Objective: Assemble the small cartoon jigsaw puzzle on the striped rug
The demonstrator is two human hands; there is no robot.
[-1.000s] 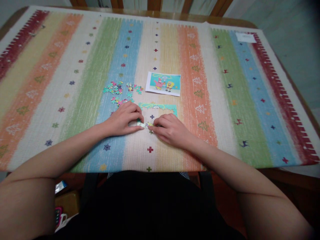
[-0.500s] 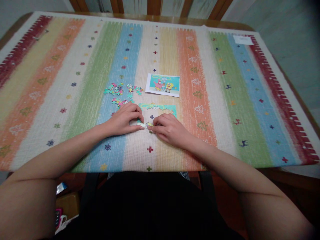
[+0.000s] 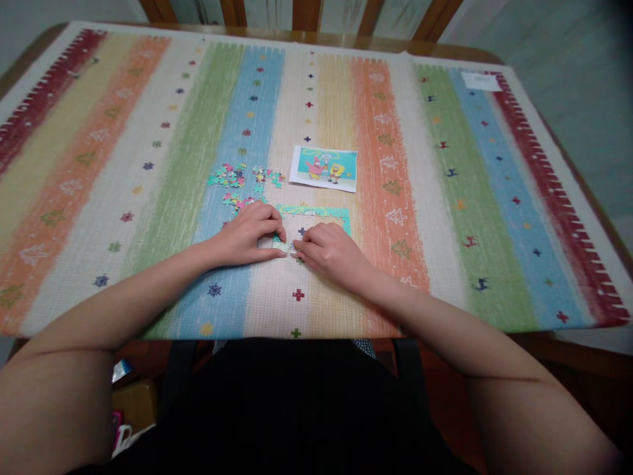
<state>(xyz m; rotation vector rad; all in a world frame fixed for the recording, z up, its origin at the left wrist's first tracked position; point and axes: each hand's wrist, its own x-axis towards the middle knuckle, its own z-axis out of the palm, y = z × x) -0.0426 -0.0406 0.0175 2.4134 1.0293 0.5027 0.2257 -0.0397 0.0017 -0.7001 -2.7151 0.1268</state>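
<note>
Small joined jigsaw puzzle pieces (image 3: 281, 245) lie on the cloth between my two hands. My left hand (image 3: 247, 234) grips their left end, thumb at the near edge and bent fingers at the far side. From the right, my right hand (image 3: 332, 251) presses its closed fingertips on the right end of these pieces; what is under them is mostly hidden. Just beyond my hands is a joined puzzle border (image 3: 326, 212), green and yellow, running along the top and down the right side. My left hand partly covers its left part.
Loose puzzle pieces (image 3: 227, 175) lie in small heaps beyond my left hand. A printed reference picture (image 3: 324, 168) with cartoon figures lies behind the border. A striped tablecloth (image 3: 192, 132) covers the table. At the far right corner is a white paper (image 3: 481, 81).
My right fingers have shifted slightly and now cover more of the pieces' right end, where yellow showed before. My left hand keeps its hold. The view has moved a little.
</note>
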